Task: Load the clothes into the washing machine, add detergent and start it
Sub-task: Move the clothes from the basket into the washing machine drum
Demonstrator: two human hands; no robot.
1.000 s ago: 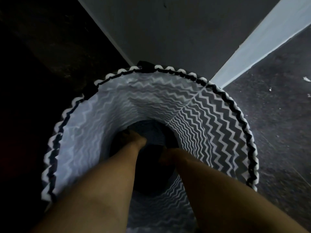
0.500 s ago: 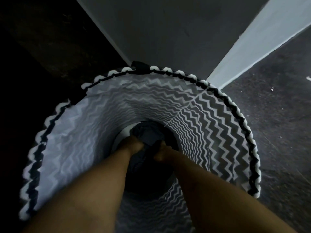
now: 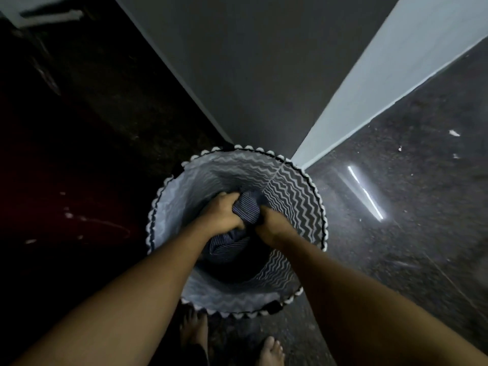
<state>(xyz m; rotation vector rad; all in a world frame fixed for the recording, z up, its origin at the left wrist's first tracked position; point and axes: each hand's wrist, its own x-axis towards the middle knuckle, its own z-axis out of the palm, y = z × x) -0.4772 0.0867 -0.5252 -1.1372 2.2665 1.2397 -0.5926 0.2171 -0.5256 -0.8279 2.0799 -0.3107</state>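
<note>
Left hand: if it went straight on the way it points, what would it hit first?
The left hand would first meet the striped cloth it grips, bunched directly ahead of it. Past that, probably the hamper at its far inner wall, though depth is hard to judge here.

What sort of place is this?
Probably a dim home corner: a round zigzag-patterned fabric laundry hamper stands on a dark speckled stone floor by a grey wall, holding dark pinstriped clothing.
</note>
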